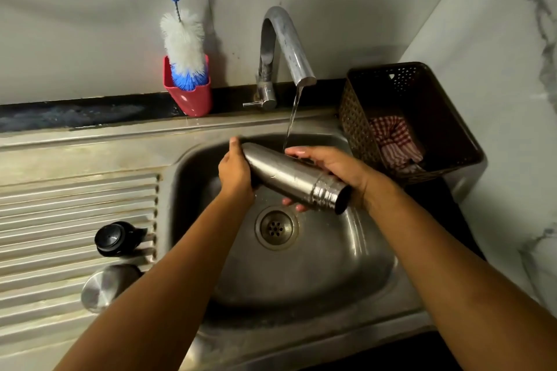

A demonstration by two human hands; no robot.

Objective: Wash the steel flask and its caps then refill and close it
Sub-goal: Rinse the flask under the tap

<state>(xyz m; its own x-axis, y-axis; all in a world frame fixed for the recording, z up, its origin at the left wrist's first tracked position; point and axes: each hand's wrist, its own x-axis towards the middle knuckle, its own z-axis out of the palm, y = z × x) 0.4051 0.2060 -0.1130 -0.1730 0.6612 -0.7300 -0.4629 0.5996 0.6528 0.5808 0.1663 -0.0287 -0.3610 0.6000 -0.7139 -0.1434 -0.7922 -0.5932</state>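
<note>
Forearms (168, 280) cross sink rim (301, 337); left hand (235, 173), right hand (334, 164) grip flask (289, 178) mid-basin.

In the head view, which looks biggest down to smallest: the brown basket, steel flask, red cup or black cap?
1. brown basket
2. steel flask
3. red cup and black cap look about alike; the cap lies nearer the camera, so no ranking.

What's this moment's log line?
flask over sink, under running tap | left hand grips base end | right hand grips neck end | black cap, steel cap on drainboard
</note>
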